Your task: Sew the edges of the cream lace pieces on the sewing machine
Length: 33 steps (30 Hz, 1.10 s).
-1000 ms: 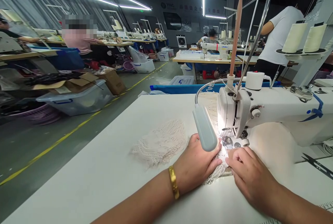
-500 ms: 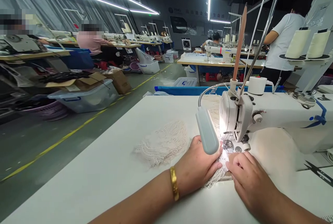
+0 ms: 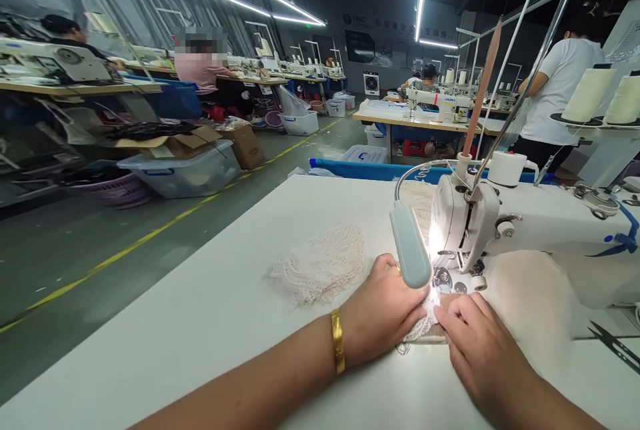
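The white lace strip (image 3: 429, 321) lies on the bench (image 3: 225, 357) at the needle of the sewing machine (image 3: 463, 217), its long axis running from the presser foot back toward the sewer and slanting a little left, the scalloped end nearest the body. The left hand (image 3: 385, 307) is spread low with its thumb on the lace, fingertips partly behind the grey lamp (image 3: 411, 247), while the right hand (image 3: 480, 337) is curled, thumb and fingers bunched at the strip's other edge beside a tan piece (image 3: 448, 301). Compared with half a second ago, less loose fringe trails below the left thumb, and both hands keep nearly the same hold.
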Each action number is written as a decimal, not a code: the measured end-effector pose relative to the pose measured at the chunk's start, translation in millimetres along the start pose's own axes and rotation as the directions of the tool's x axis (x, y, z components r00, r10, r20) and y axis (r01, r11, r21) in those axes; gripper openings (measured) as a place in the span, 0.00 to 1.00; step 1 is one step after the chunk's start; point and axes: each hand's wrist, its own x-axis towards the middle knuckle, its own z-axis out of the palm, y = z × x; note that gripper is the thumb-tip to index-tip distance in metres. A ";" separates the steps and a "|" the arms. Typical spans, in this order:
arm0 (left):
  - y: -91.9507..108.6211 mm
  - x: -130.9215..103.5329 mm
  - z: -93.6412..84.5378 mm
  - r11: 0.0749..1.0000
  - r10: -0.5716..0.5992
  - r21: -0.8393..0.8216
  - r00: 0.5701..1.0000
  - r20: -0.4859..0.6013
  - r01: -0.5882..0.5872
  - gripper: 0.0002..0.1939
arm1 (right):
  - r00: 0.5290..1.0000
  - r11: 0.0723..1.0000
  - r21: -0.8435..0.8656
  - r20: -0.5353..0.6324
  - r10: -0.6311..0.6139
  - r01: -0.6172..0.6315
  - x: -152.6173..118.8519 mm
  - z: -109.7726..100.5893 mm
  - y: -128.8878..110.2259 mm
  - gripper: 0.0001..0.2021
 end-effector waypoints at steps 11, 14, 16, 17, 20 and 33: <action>11.9 -1.0 0.4 0.978 -0.022 -0.206 1.000 -0.018 0.018 0.12 | 1.000 0.999 0.037 0.013 0.023 -0.023 1.0 -7.3 -1.1 0.15; 8.2 0.1 -2.7 0.974 -0.061 -0.220 0.998 -0.031 0.053 0.13 | 1.000 1.000 0.025 0.008 0.017 -0.017 1.4 -7.6 -1.5 0.17; 6.6 -0.1 -2.5 0.979 -0.061 -0.198 0.997 -0.053 0.050 0.14 | 1.000 1.000 0.021 0.009 0.003 -0.003 1.6 -7.2 -2.1 0.17; 6.2 -0.4 -1.8 0.982 -0.053 -0.185 0.997 -0.059 0.041 0.14 | 1.000 1.000 0.022 0.011 -0.001 0.001 1.7 -7.0 -2.5 0.17; 7.1 -1.8 2.0 0.989 0.003 -0.149 0.998 -0.058 -0.012 0.15 | 1.000 0.999 0.032 0.017 0.003 -0.004 2.4 -7.1 -3.6 0.16; 11.0 0.2 2.9 0.993 0.076 -0.079 0.994 -0.081 -0.083 0.17 | 1.000 0.999 0.033 0.022 0.023 -0.024 4.8 -6.5 -2.9 0.15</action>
